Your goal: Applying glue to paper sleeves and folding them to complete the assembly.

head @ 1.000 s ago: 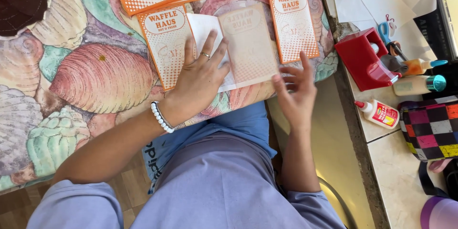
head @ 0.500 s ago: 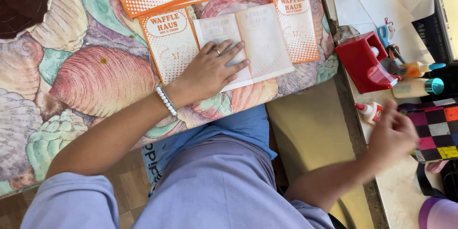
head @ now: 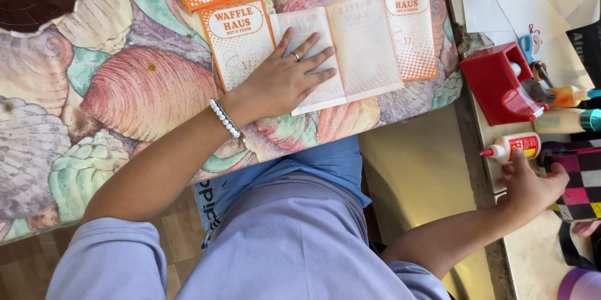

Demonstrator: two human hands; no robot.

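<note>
Left hand (head: 285,81) flat, right hand (head: 529,187) outstretched

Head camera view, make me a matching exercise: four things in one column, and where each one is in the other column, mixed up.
Things
1. left hand
2. right hand
3. red holder
4. bead bracelet

Places
A. on the side counter, above the glue bottle in the picture
B. flat on the unfolded paper sheet
C. around the left wrist
D. at the glue bottle on the side counter

Pairs: 1-B, 2-D, 3-A, 4-C
</note>
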